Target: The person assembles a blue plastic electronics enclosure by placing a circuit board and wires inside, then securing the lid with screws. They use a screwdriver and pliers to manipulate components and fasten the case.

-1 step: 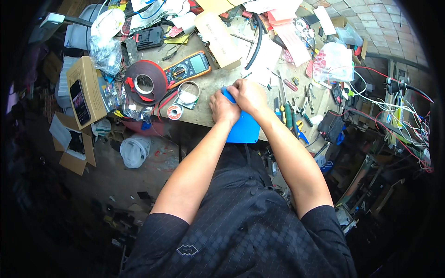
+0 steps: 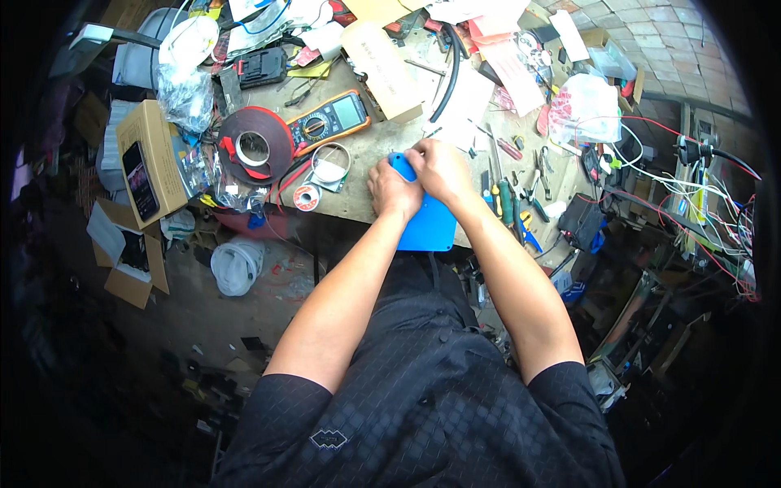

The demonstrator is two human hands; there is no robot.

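Note:
A flat blue plastic piece [image 2: 429, 228] with rounded corners lies at the front edge of the workbench, its lower end reaching toward my body. My left hand [image 2: 394, 191] is closed around its left side. Curled over its upper right part is my right hand [image 2: 442, 169], the fingers bent close to the left hand's thumb. A small blue end with a dark hole shows between the hands. The fingertips and the middle of the piece are hidden, so I cannot tell if something small is pinched there.
Left on the workbench [image 2: 355, 207] are a multimeter [image 2: 329, 122], a large tape roll [image 2: 232, 145] and a solder spool [image 2: 307, 198]. Screwdrivers [image 2: 507, 202] and pliers [image 2: 537, 175] lie to the right. Behind stands a cardboard box [image 2: 382, 71]. Loose wires [image 2: 691, 195] hang far right.
My right hand has shifted very slightly to the right, baring a little more of the blue end between the hands. Everything else looks the same.

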